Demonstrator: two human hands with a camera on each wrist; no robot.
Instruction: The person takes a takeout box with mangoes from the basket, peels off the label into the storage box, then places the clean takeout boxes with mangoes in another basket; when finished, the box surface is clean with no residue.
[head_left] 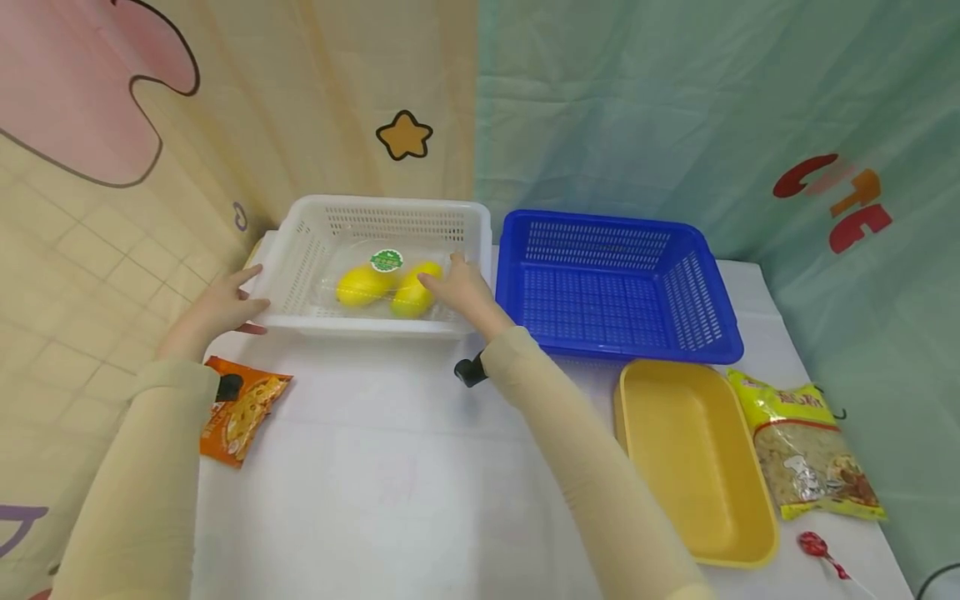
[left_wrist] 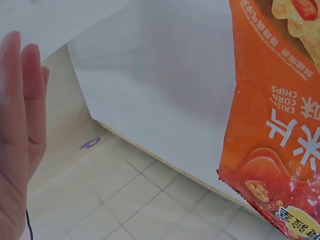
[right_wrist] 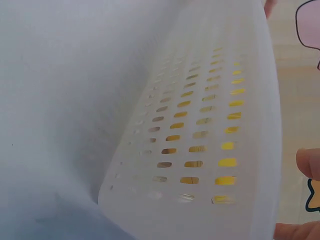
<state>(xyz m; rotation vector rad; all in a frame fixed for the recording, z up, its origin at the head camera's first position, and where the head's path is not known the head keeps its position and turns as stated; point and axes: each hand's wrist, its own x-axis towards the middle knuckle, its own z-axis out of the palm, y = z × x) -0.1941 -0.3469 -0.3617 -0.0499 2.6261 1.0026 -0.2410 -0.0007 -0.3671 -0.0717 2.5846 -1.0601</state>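
Observation:
A white slotted basket [head_left: 360, 327] stands at the back of the table. Inside lies a clear plastic package [head_left: 322, 287] with yellow lemons [head_left: 363, 286] and a green-and-white label [head_left: 387, 261]. My right hand [head_left: 467, 293] reaches over the basket's right front part, thumb and forefinger spread apart above the package beside the right lemon. In the right wrist view, the basket's slotted wall [right_wrist: 200, 125] hides most of the lemons, and only fingertips [right_wrist: 309, 162] show past the rim. My left hand [head_left: 213, 310] is at the basket's left end, its fingers nearly straight in the left wrist view.
A blue basket [head_left: 592, 304] stands right of the white one. In front of it are a yellow tray [head_left: 697, 467], a yellow-topped snack bag [head_left: 813, 454] and a red lollipop [head_left: 813, 544]. An orange corn chips bag [head_left: 243, 408] lies beneath my left wrist. Curtains [head_left: 637, 108] hang behind the table.

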